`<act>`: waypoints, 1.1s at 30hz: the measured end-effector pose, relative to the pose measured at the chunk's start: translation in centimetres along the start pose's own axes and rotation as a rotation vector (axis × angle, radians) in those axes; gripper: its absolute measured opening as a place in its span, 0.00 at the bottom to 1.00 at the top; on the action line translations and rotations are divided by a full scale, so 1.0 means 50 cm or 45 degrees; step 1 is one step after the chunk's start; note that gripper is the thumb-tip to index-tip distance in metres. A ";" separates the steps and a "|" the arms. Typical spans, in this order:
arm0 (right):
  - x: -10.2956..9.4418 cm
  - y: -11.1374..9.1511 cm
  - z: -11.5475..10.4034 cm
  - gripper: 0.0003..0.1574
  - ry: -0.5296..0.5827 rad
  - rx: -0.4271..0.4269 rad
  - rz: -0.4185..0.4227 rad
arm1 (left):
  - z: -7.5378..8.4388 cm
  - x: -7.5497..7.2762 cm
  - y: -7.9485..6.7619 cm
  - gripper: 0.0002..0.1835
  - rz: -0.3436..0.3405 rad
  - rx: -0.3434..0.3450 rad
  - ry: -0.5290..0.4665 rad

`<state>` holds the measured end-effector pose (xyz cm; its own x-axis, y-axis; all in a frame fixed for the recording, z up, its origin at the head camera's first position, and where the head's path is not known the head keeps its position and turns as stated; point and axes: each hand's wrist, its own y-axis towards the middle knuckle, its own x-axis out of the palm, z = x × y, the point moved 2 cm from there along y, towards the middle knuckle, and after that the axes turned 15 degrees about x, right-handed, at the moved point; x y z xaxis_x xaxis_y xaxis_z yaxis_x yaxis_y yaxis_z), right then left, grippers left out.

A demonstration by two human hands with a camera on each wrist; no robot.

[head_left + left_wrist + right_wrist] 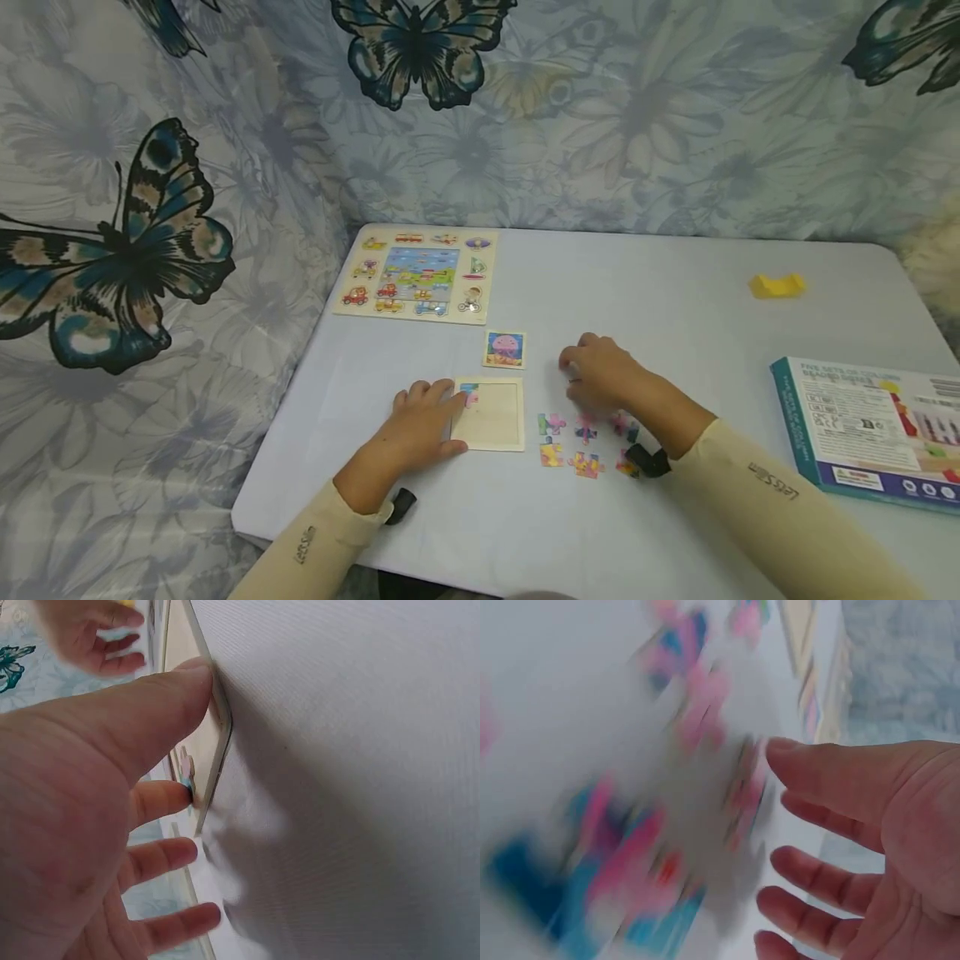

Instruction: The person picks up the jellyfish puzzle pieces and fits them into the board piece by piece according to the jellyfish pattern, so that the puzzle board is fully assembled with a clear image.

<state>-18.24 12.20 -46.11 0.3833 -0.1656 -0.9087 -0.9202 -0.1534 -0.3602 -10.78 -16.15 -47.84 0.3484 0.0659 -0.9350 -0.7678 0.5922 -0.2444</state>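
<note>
A shallow wooden puzzle tray (495, 417) lies in the middle of the table, with one pink-and-blue jigsaw piece (470, 394) in its upper left corner. My left hand (420, 425) rests along the tray's left side; its thumb is on the near corner and the index finger reaches the piece. The other fingers spread loosely. To the right, my right hand (606, 373) hovers over loose jigsaw pieces (586, 464), fingers bent and apart from the thumb. In the right wrist view, a pink piece (747, 796) sits just beyond the thumb tip, blurred.
A small jellyfish picture card (505, 349) lies behind the tray. Farther back left is a vehicle puzzle board (416, 275). A teal-edged box (870, 433) lies at the right, with a yellow curved piece (777, 287) behind it. Patterned cloth (600, 125) hangs beyond the table.
</note>
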 end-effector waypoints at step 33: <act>0.061 0.063 -0.180 0.07 0.412 -0.122 -0.137 | 0.004 -0.011 0.005 0.42 -0.023 0.091 0.032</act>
<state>-19.27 2.45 -48.10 0.4972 -0.4413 -0.7470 -0.8674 -0.2746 -0.4150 -11.07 -15.88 -47.37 0.3477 0.0351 -0.9369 -0.7211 0.6487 -0.2433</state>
